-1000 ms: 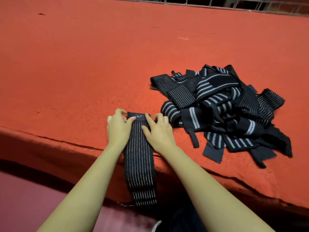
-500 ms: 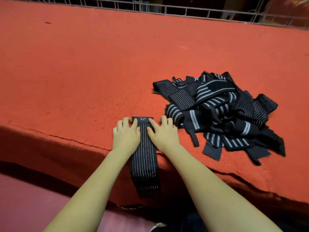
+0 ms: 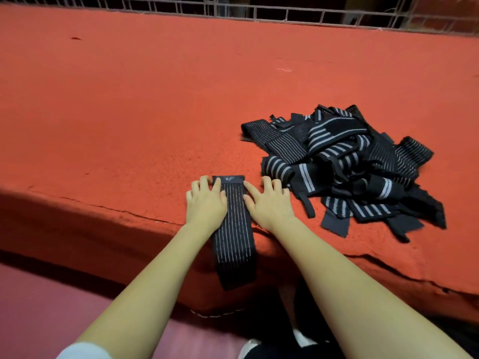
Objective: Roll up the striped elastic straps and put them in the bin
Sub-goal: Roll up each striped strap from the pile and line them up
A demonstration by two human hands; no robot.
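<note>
Rolling not begun: left hand [image 3: 206,203] and right hand [image 3: 268,203] press flat, ungrasping fingers on one unrolled strap [image 3: 234,229]; pile [image 3: 350,164] right of them waits; no bin visible.

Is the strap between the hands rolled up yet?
No, the strap lies flat on the red table, its near end hanging over the edge, with the left hand and right hand pressing its sides.

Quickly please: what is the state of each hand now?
Left hand: open, pressing the strap flat on the table.
Right hand: open, pressing the strap's other edge.
</note>
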